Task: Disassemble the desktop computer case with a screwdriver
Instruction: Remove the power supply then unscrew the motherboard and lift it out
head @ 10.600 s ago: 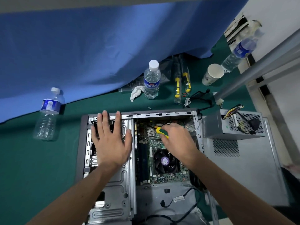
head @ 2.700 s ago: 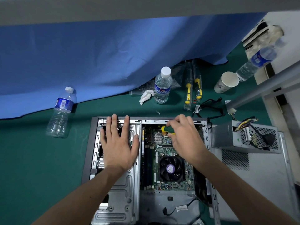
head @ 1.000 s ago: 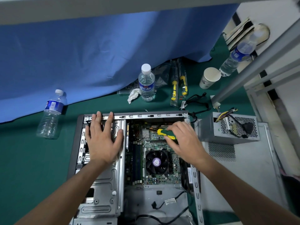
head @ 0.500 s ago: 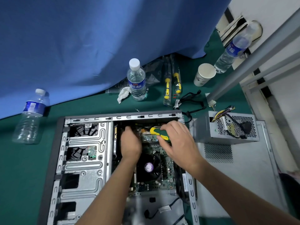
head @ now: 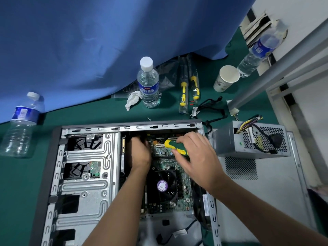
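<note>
Case (head: 85,192) lies open, center-bottom frame, board (head: 170,196) inside. Keep screwdriver (head: 174,146) square on the screw, press down, catch the screw. Right hand (head: 197,155) fingers wrapped around handle. Left hand (head: 139,153) reaches into board's upper corner; fingers curled, grip can't be told.

At your twelve o'clock stands a water bottle (head: 148,82), a paper cup (head: 225,79) at two, another bottle (head: 21,125) lying at nine.
</note>
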Tool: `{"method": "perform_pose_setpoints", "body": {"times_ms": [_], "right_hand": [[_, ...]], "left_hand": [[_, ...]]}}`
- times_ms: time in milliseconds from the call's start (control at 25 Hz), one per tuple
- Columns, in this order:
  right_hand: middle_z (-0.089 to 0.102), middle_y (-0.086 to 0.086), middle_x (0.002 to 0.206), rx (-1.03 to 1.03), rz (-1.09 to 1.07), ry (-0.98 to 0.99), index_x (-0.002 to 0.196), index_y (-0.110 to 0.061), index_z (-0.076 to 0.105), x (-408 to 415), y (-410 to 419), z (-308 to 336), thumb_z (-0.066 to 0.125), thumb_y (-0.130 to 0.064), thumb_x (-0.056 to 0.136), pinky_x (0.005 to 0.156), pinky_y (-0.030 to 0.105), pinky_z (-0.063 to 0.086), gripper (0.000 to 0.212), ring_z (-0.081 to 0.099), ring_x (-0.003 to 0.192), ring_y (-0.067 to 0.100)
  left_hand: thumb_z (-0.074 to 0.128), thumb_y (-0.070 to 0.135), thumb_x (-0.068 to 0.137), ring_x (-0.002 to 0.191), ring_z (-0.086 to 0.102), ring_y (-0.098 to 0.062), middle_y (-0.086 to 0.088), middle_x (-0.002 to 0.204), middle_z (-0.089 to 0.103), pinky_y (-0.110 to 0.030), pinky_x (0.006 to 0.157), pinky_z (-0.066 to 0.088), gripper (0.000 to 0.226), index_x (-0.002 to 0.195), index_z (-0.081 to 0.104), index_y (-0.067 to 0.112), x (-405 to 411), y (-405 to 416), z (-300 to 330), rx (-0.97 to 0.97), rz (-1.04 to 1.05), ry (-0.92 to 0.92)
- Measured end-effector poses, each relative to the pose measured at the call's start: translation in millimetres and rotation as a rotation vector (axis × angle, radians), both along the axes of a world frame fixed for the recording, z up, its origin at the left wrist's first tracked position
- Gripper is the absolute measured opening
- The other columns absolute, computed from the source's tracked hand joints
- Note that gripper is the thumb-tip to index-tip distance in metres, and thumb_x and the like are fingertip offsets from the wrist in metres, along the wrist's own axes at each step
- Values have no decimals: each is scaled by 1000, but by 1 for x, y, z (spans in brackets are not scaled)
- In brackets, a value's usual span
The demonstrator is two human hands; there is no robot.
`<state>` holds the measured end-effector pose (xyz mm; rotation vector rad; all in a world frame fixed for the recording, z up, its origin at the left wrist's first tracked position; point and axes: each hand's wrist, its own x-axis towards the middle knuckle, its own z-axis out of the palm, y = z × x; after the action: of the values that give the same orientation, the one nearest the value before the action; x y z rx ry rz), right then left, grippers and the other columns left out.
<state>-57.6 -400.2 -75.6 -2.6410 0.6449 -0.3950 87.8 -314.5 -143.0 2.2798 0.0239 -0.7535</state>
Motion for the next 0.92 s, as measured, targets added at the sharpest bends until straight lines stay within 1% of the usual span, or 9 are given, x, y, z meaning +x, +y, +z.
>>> {"method": "perform_pose_setpoints", "body": {"times_ms": [40,120,240,360,440,560,720,800,920], "right_hand": [[62,2,94,7,4,6,103,-6,67,0,0,0,64,-28,90,82,34,50,25,59,88,21],[62,3,95,21,10,18,104,-6,67,1,0,1,61,-29,91,82,36,50,27,59,89,21],[63,3,95,29,15,20,104,-6,67,1,0,2,61,-28,91,83,36,51,26,59,89,21],[63,2,95,31,11,23,104,-6,67,1,0,1,64,-26,90,84,35,50,25,59,89,20],[63,2,95,36,12,27,104,-7,67,1,-1,1,64,-27,90,84,34,50,25,59,90,20],[62,1,96,41,17,37,105,-7,67,1,0,0,64,-27,91,84,33,48,25,58,90,19],[62,1,97,36,19,52,107,-8,66,1,-1,-1,63,-29,92,85,32,47,26,57,91,18],[61,0,97,23,23,49,106,-9,65,0,-1,0,64,-29,92,85,31,46,24,56,91,17],[60,-2,98,20,19,55,107,-11,65,1,0,1,61,-32,93,86,27,43,25,54,92,15]], "left_hand": [[48,7,101,96,42,-16,-5,101,43,-19,76,33,16,116,49,1,1,-1,0,7,21,7],[49,8,101,99,44,-17,-5,103,45,-17,74,28,15,115,49,2,1,-2,1,9,52,29],[47,14,103,109,54,-28,-16,114,55,-24,79,30,24,119,47,-3,0,0,-1,69,3,52],[46,13,103,96,48,-25,-12,97,54,-25,74,29,11,93,44,9,1,1,-6,44,-32,67],[48,12,102,91,42,-19,-5,85,45,-21,69,25,24,82,35,15,3,2,-10,40,-52,56],[49,12,101,92,44,-19,-11,99,47,-25,77,31,10,104,42,5,3,3,-10,13,-43,56],[49,12,100,96,56,-26,-17,109,60,-28,80,38,23,118,52,-2,-2,4,-1,16,-17,1],[51,16,99,98,63,-32,-16,109,67,-31,80,45,23,118,59,5,-10,9,16,63,-131,-69],[53,18,96,82,64,-30,-7,90,68,-32,63,42,12,101,64,14,-27,34,51,181,-571,-370]]}}
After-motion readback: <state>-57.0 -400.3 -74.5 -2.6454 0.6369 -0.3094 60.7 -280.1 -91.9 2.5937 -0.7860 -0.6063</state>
